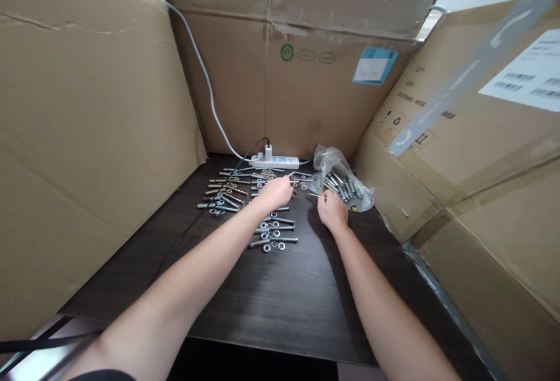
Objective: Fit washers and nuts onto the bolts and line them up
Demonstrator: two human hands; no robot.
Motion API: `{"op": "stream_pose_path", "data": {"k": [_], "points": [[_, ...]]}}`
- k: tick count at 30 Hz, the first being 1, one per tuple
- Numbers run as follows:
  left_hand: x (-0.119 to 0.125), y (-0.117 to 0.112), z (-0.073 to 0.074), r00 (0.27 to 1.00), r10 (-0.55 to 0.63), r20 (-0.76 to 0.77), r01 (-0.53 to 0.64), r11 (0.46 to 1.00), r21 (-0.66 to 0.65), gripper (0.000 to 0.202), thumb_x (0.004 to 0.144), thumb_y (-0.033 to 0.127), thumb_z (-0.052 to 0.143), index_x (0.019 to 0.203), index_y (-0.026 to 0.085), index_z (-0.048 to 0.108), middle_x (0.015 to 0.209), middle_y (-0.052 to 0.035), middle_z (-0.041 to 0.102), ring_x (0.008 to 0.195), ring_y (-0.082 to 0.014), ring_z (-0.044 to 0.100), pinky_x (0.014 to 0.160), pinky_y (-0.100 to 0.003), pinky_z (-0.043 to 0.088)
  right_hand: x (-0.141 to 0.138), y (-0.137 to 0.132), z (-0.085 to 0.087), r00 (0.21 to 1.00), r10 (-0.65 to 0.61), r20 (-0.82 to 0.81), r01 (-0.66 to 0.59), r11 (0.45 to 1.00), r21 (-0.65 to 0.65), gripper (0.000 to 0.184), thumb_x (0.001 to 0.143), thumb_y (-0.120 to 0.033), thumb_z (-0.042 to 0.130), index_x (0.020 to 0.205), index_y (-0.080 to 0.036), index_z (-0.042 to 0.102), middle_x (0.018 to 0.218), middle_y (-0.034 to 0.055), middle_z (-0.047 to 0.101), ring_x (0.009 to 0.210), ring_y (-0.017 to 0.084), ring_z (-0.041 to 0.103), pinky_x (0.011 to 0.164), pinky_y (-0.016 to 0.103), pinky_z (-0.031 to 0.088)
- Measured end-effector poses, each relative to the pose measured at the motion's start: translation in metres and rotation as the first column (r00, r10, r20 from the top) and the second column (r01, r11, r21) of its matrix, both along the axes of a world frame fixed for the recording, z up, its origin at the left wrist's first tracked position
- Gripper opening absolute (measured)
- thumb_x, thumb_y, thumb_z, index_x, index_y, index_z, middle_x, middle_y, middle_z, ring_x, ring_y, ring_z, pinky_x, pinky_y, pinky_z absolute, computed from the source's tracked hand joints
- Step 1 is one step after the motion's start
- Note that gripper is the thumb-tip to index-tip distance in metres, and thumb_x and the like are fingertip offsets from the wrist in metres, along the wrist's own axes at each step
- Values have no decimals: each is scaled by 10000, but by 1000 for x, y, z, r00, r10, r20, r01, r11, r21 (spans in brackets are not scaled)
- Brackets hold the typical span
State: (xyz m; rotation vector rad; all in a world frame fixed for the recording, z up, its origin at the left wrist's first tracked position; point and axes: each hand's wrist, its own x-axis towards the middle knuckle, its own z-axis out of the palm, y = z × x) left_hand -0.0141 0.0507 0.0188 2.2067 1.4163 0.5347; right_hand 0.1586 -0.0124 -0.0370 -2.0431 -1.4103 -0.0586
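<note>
Several metal bolts [273,228] with washers and nuts lie in rows on a dark wooden table [280,293]. My left hand [276,192] reaches over the far rows, fingers curled down onto the bolts; what it grips is hidden. My right hand [331,209] sits just right of it, pinching a thin bolt at the mouth of a clear plastic bag [345,185] that holds more bolts.
Large cardboard boxes wall the table on the left [87,136], back [297,66] and right [472,153]. A white power strip [275,161] with a white cable and a black plugged-in cable lies at the back edge.
</note>
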Motion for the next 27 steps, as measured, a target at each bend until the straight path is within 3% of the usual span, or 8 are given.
{"op": "stream_pose_path", "data": {"k": [8, 17, 20, 27], "points": [[17, 24, -12, 987, -58, -147, 65, 997, 40, 131, 780, 297, 592, 780, 167, 604, 986, -136, 652, 1060, -303, 574, 947, -391, 395, 4, 8, -10, 994, 106, -34, -104, 993, 64, 162, 828, -264, 502, 853, -207, 652, 892, 85, 552, 719, 207, 522, 636, 314, 379], [18, 32, -19, 979, -95, -181, 110, 991, 72, 86, 771, 181, 539, 817, 157, 608, 980, -151, 648, 1020, -313, 588, 905, -419, 406, 9, 18, -9, 966, 244, -83, -211, 934, 289, 325, 767, -72, 397, 1000, -160, 605, 1027, 127, 533, 963, 235, 535, 877, 362, 429], [17, 32, -21, 980, -94, -173, 111, 990, 87, 120, 781, 182, 522, 870, 171, 602, 996, -137, 641, 1028, -298, 580, 910, -409, 400, 9, 18, -9, 960, 259, -108, -211, 921, 328, 339, 751, -65, 391, 1014, -163, 580, 1059, 131, 530, 896, 225, 558, 833, 364, 454], [15, 30, -20, 980, -128, -152, 145, 984, 108, 132, 785, 171, 518, 891, 190, 594, 974, -105, 632, 1037, -266, 565, 930, -371, 389, 14, 25, -14, 956, 242, -168, -173, 923, 344, 196, 758, -114, 392, 853, -158, 558, 934, 110, 573, 697, 183, 577, 697, 325, 475]]}}
